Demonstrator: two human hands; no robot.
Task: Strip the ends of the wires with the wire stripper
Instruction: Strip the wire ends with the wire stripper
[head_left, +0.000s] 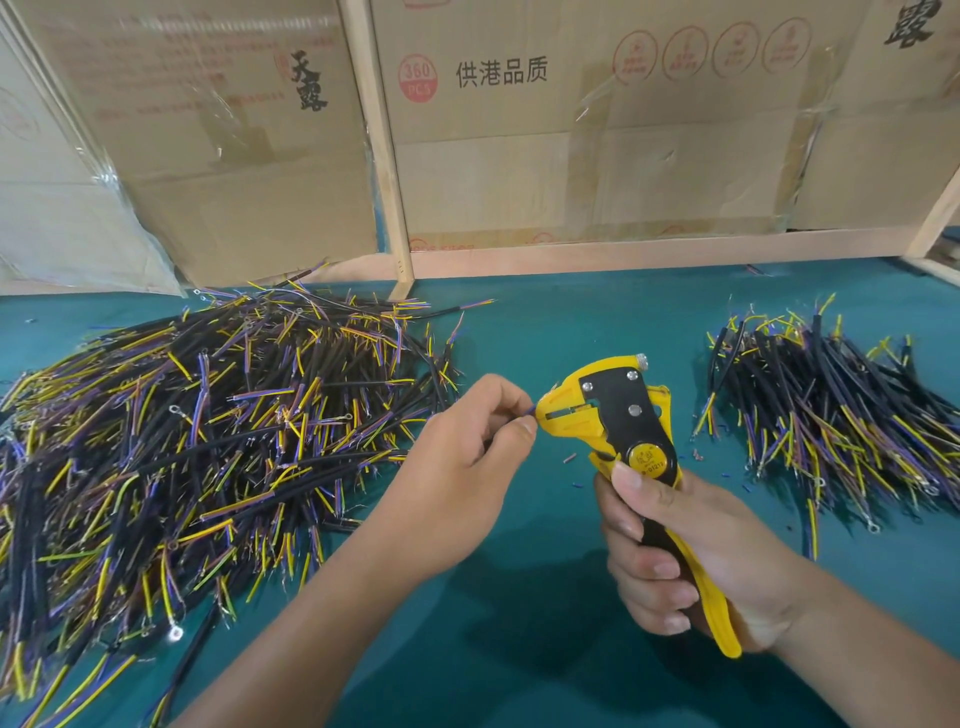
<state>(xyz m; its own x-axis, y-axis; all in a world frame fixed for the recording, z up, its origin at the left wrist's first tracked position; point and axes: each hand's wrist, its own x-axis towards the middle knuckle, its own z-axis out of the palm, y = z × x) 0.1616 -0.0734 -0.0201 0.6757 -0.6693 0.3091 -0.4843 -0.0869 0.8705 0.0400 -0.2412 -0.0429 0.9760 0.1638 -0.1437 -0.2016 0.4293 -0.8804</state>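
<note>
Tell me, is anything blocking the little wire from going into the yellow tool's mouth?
Nothing visible is. The left hand pinches the wire right at the wire stripper, held by the right hand. Its tip already meets the tool's mouth, with no gap showing.

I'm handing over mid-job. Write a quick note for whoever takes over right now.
Left hand: pinching a wire, its tip fed into the stripper's mouth.
Right hand: gripping the handles of the yellow wire stripper, held above the green table.
Big pile of wires lies on the left, smaller pile on the right; which is finished I cannot tell.
Next, probably: squeeze, strip this end, set it aside, take another.
</note>
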